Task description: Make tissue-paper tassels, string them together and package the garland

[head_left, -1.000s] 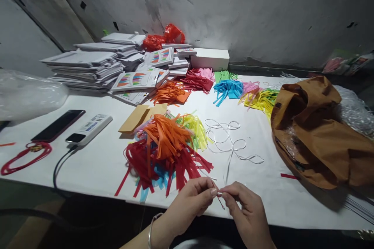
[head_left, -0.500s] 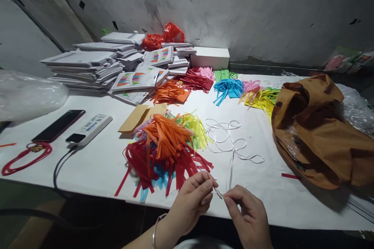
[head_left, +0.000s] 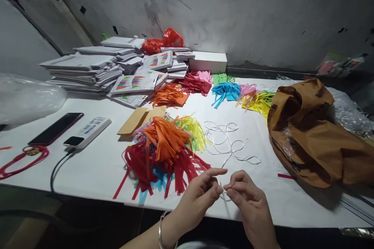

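Observation:
A thin white string [head_left: 228,155] lies in loose loops on the table, and its near end runs down to my hands. My right hand [head_left: 249,202] pinches the string between thumb and fingertips. My left hand [head_left: 198,194], with a bracelet at the wrist, has its index finger stretched out, while its thumb presses the string against the curled fingers. The fingertips of both hands are close together over the table's near edge. Left of the string sits a pile of fringed tassels, with orange ones [head_left: 168,136] on top of red ones [head_left: 140,163] and yellow ones [head_left: 195,132] behind.
Stacked white packets [head_left: 84,70] and a white box [head_left: 208,61] stand at the back. More tassel bundles, including a blue one [head_left: 224,91], lie before them. A brown cloth bag [head_left: 309,136] is at right; a phone [head_left: 57,128] and a corded white device [head_left: 89,130] at left.
My left index finger has straightened away from the thumb. The string between my hands now forms a small loop, and my right hand has risen slightly.

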Demonstrator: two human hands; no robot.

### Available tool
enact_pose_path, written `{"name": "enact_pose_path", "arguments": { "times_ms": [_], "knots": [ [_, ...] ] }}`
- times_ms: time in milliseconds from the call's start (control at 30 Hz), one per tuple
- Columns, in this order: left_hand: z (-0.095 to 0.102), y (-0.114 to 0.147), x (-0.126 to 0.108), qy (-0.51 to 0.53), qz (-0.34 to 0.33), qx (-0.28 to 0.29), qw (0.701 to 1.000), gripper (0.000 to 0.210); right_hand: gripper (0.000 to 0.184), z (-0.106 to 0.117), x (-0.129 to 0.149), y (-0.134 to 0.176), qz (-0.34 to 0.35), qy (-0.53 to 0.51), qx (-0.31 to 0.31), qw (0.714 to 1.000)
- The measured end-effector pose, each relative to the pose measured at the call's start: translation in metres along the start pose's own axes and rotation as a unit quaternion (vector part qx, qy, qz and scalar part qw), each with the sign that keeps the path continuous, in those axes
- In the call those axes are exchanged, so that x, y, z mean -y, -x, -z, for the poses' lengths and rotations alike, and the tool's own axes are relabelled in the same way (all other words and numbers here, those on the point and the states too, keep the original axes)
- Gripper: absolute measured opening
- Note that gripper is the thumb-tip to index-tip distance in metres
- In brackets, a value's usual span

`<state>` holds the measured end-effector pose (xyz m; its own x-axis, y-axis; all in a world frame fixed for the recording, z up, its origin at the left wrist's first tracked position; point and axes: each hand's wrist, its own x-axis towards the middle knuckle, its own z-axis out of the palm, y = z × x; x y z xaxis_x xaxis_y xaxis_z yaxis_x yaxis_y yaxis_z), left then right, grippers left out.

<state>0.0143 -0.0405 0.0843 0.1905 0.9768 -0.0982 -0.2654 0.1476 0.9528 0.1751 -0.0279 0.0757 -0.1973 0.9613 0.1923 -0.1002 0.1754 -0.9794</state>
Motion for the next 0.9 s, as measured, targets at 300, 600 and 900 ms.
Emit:
{"name": "enact_pose_path", "arguments": {
  "times_ms": [300, 600, 900],
  "knots": [
    [0.006, -0.005, 0.009, -0.086, 0.031, 0.054, 0.994, 0.038, 0.019, 0.016, 0.001, -0.017, -0.043, -0.167, -0.194, 0.966],
    [0.066, -0.020, -0.005, -0.409, -0.125, -0.084, 0.900, 0.024, 0.020, 0.085, 0.009, -0.039, 0.079, -0.127, -0.299, 0.942],
    [0.049, -0.045, -0.027, -0.571, -0.142, -0.087, 0.804, 0.035, 0.024, 0.106, 0.058, -0.035, 0.084, -0.128, -0.243, 0.958]
  ]
}}
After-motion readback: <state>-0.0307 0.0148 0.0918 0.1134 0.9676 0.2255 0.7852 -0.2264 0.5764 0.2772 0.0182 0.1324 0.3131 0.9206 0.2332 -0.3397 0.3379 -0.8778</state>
